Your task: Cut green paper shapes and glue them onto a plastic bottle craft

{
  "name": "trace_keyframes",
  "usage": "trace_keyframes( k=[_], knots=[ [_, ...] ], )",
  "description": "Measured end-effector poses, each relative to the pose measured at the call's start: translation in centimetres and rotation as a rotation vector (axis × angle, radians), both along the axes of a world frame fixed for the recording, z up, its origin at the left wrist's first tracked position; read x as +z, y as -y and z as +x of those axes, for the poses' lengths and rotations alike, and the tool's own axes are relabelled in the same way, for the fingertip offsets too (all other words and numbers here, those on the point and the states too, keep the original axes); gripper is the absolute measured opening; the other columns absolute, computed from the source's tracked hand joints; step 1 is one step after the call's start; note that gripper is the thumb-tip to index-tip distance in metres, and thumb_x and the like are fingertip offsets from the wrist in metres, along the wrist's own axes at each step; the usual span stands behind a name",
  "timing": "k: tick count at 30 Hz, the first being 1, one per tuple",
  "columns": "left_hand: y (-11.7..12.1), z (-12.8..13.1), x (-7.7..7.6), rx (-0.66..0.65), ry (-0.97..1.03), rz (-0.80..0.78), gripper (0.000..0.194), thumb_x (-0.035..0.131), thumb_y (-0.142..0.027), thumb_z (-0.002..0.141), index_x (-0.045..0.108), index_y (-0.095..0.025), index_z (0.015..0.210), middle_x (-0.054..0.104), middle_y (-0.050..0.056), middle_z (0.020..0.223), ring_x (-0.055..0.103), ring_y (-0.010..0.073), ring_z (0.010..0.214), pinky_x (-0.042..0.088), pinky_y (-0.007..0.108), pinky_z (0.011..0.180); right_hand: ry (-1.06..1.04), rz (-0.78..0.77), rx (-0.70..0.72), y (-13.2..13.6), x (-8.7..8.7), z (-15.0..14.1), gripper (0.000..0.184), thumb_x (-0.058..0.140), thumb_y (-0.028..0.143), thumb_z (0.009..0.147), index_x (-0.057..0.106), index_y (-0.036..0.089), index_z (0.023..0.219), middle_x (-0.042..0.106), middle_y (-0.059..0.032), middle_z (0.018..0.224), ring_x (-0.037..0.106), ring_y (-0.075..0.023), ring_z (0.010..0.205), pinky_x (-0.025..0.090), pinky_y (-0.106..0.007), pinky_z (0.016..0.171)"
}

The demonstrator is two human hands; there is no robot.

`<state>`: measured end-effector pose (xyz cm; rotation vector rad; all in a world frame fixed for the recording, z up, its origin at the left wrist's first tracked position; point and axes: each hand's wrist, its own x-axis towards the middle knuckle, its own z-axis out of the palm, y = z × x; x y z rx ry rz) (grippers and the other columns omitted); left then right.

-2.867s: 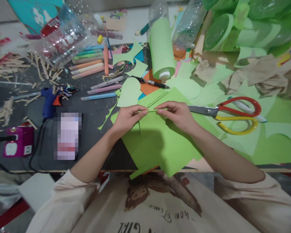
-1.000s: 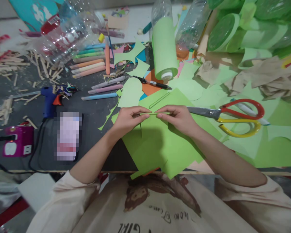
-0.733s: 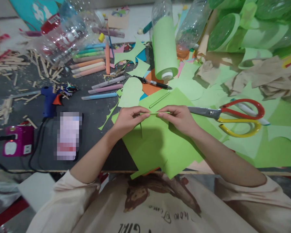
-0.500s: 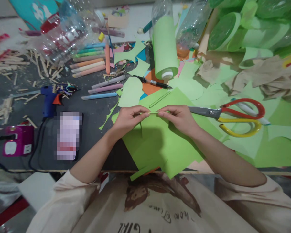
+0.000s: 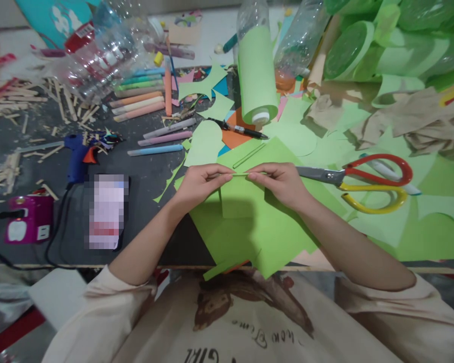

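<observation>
Both hands pinch the upper edge of a small piece of green paper [image 5: 240, 196], which looks rolled or folded into a thin strip between the fingertips. My left hand [image 5: 202, 182] is closed on its left end, my right hand [image 5: 278, 182] on its right end. The rest of the piece hangs toward me over a larger green sheet [image 5: 227, 237] of nearly the same colour. Just beyond the fingers lies a thin, looped wire-like piece [image 5: 247, 156]. Scissors [image 5: 336, 176] with one red and one yellow handle lie beside my right hand.
A paper-wrapped bottle [image 5: 257, 75] and a black pen [image 5: 242, 129] lie ahead. On the left are a blue glue gun [image 5: 74, 156], a phone [image 5: 106, 212], a purple power adapter [image 5: 28, 219] and several markers [image 5: 139, 106]. Crumpled brown paper [image 5: 408, 118] lies at right.
The hanging part of the green paper now shows flatter and wider below my fingers. Both hands keep almost the same place and grip.
</observation>
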<state>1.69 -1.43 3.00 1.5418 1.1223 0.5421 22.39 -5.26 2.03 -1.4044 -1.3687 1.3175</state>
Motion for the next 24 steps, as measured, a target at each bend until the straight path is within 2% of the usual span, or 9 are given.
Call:
trace_keyframes(
  k=[8, 13, 20, 24],
  knots=[
    [0.02, 0.07, 0.17, 0.025, -0.032, 0.007, 0.036, 0.068, -0.049, 0.077, 0.079, -0.016, 0.086, 0.072, 0.003, 0.073, 0.059, 0.0126, 0.064, 0.047, 0.022, 0.061, -0.037, -0.034, -0.004, -0.13, 0.11, 0.10, 0.036, 0.076, 0.052, 0.071, 0.080, 0.017, 0.077, 0.056, 0.0015, 0.053, 0.036, -0.0087, 0.050, 0.029, -0.026, 0.049],
    [-0.02, 0.00, 0.02, 0.032, -0.045, 0.024, 0.036, 0.068, -0.050, 0.078, 0.079, -0.017, 0.084, 0.074, 0.004, 0.074, 0.061, 0.0135, 0.067, 0.048, 0.022, 0.063, -0.036, -0.037, 0.025, -0.11, 0.16, 0.14, 0.031, 0.075, 0.046, 0.073, 0.081, 0.016, 0.080, 0.059, 0.0008, 0.055, 0.039, -0.0087, 0.050, 0.031, -0.026, 0.050],
    [0.03, 0.03, 0.20, 0.027, -0.028, 0.026, 0.038, 0.069, -0.051, 0.077, 0.080, -0.016, 0.083, 0.076, 0.005, 0.078, 0.064, 0.0150, 0.070, 0.051, 0.022, 0.067, -0.042, -0.019, 0.009, -0.09, 0.27, 0.12, 0.031, 0.076, 0.048, 0.073, 0.081, 0.018, 0.078, 0.064, -0.0017, 0.061, 0.044, -0.0105, 0.054, 0.033, -0.027, 0.052],
    [0.12, 0.06, 0.16, 0.038, 0.000, -0.004, 0.037, 0.071, -0.051, 0.076, 0.080, -0.016, 0.087, 0.078, 0.006, 0.084, 0.066, 0.0160, 0.074, 0.052, 0.024, 0.070, -0.039, -0.034, 0.014, -0.13, 0.44, 0.12, 0.031, 0.076, 0.047, 0.073, 0.081, 0.019, 0.084, 0.064, -0.0011, 0.061, 0.039, -0.0090, 0.051, 0.031, -0.027, 0.049]
  ],
)
